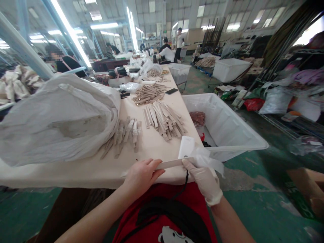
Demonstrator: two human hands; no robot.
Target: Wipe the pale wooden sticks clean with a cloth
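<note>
A light grey-beige strip (171,164) stretches between my two hands at the table's near edge. My bare left hand (143,173) pinches its left end between thumb and fingers. My right hand (204,180), in a white glove, grips the other end, where a piece of thin white plastic (211,162) bunches up over the fingers. A white phone-like slab (186,147) lies just beyond the right hand. Ahead on the table is a fanned pile of similar strips (164,119). Another group of strips (126,133), some looking plastic-wrapped, lies to the left.
A big white plastic sack (60,118) covers the table's left side. Strips with metal ends (149,94) and a dark phone (171,91) lie farther along the table (141,153). A white bin (227,125) stands against the right edge. Several people work in the background.
</note>
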